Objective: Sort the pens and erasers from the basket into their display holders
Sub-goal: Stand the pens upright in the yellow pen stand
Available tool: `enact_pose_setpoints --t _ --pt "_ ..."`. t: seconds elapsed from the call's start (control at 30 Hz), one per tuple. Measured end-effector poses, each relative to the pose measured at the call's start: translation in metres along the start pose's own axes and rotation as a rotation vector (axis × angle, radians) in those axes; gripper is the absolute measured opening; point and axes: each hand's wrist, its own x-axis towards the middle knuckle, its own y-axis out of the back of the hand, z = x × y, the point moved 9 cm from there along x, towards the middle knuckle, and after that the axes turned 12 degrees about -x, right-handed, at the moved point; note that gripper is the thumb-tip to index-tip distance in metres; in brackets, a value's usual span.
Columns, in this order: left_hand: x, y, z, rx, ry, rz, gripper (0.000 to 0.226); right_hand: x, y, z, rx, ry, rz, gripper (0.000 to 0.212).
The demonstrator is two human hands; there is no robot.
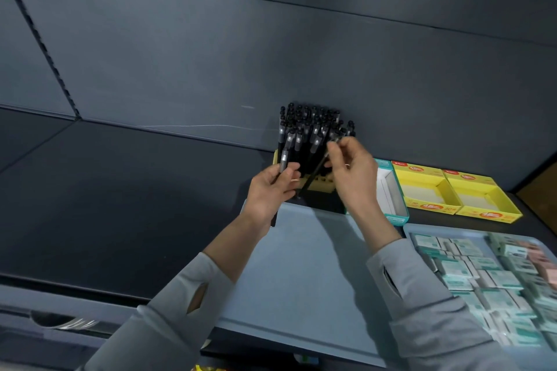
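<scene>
**Pens going into the holder, one at a time**

The step in hand is the pens; the right hand pinches a black pen between thumb and fingertips near its upper end, just in front of the pen holder; the left hand is curled round a second pen, though whether it grips more than one I cannot tell.

The pinched pen's long axis runs on a slant, upper end by the fingertips at the right, lower end pointing down and left toward the holder's front row; the second pen stands nearly upright, its lower end showing below the palm.

The standing pens already crowd the back rows, all upright. The next move, as I judge it, calls for tipping the slanted pen vertical and lowering it into a free front hole without knocking its neighbours.

The erasers lie heaped in the basket, right side; the yellow boxes and teal box look largely unfilled, so that half seems hardly begun.
</scene>
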Motion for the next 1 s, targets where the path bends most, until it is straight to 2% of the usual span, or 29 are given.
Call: enact_pose_setpoints --t 0.1,0.2,0.47,0.6,0.77,0.9,1.0 --pt "0.003 0.013 -0.003 -0.066 0.04 0.094 0.023 0.009 0.017 0.005 -0.005 -0.031 0.078 0.02" --pt "0.006 0.021 -0.007 -0.169 0.09 0.159 0.029 0.014 0.021 -0.001 -0.01 -0.003 0.086 0.018" --pt "0.003 0.018 0.006 -0.156 -0.005 0.08 0.027 0.014 -0.01 -0.009 -0.133 0.122 -0.054 0.015" --pt "0.003 0.019 0.007 -0.133 -0.021 0.054 0.025 0.021 -0.013 -0.008 -0.1 0.099 -0.084 0.018" --pt "0.001 0.002 0.007 -0.095 -0.037 -0.027 0.023 0.016 0.016 -0.015 -0.063 0.101 0.088 0.017" --pt "0.0 -0.022 0.005 -0.016 -0.056 -0.122 0.02 0.006 0.0 -0.032 0.009 0.173 -0.12 0.014" --pt "0.0 -0.033 0.002 0.029 -0.057 -0.16 0.018 0.001 -0.006 -0.028 0.032 0.158 -0.2 0.009"
